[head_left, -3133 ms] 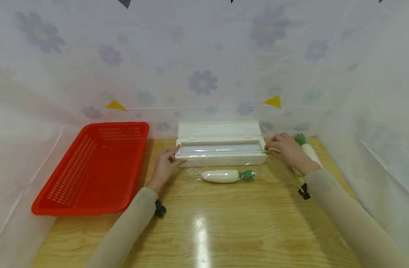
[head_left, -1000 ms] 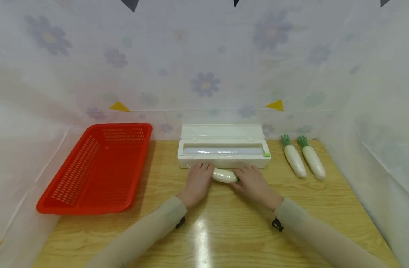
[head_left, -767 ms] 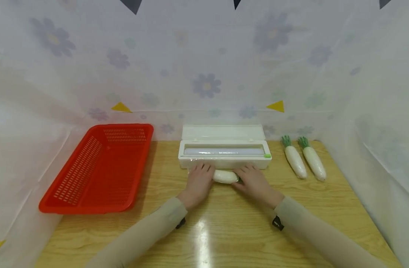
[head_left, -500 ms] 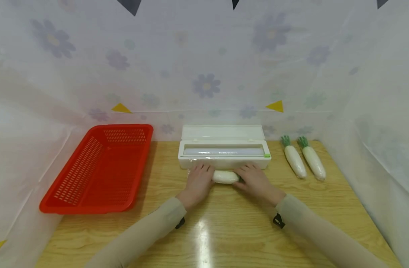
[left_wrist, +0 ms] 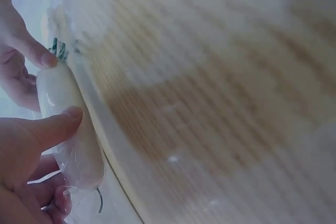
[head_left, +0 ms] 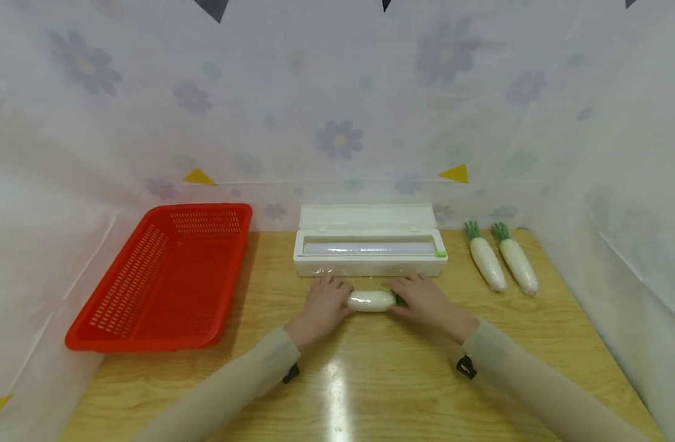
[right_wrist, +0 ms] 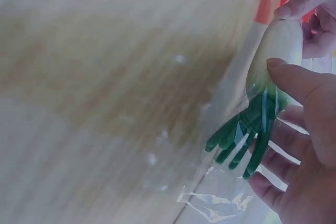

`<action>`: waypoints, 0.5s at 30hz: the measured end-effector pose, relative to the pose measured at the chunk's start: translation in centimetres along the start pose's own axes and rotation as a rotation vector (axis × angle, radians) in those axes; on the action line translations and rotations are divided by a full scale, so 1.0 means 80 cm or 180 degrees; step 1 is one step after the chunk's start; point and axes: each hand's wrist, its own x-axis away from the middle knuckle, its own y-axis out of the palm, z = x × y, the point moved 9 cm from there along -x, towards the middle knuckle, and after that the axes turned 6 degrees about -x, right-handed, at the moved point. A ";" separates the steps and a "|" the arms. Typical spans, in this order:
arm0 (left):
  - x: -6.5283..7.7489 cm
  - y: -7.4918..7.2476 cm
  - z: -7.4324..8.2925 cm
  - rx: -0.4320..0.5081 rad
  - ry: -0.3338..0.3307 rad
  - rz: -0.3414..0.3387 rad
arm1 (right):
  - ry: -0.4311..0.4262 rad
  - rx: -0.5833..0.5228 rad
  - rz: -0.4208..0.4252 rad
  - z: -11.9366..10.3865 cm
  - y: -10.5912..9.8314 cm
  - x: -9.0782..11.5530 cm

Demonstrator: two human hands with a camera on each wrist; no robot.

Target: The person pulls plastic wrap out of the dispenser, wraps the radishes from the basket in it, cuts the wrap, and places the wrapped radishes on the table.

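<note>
A white radish (head_left: pixel 372 301) with green leaves lies crosswise before me, wrapped in clear plastic film. My left hand (head_left: pixel 322 310) grips its left, root-tip end, thumb on the near side. Round the leafy right end, my right hand (head_left: pixel 420 301) holds it with the thumb across the white flesh. In the right wrist view the green leaves (right_wrist: pixel 252 127) show under the film, and loose film (right_wrist: pixel 218 203) sticks out past them. Just behind the hands stands a white cling film box (head_left: pixel 370 267), lid up, with a roll of film (head_left: pixel 370 248) inside and a green slider (head_left: pixel 440 253) at its right end.
On the left stands a red plastic basket (head_left: pixel 177 288) with slotted walls. Two more radishes (head_left: pixel 487 264) lie side by side at the back right of the wooden table (head_left: pixel 398 393). A flowered white curtain (head_left: pixel 337 92) encloses the back and sides.
Earlier, the left hand held the box's left end and the right hand pinched the green slider. Both hands then took hold of the radish, which has since come slightly toward me, away from the box.
</note>
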 end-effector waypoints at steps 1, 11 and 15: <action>0.003 0.000 0.001 0.0007 0.0003 -0.0043 | -0.0016 -0.0037 -0.0001 -0.002 0.000 0.003; 0.034 -0.001 0.016 0.0341 0.0250 -0.0220 | -0.0104 -0.0226 -0.0014 -0.016 0.010 0.035; 0.040 0.003 0.019 0.0256 0.0399 -0.0210 | -0.0263 -0.0185 0.0064 -0.026 0.007 0.041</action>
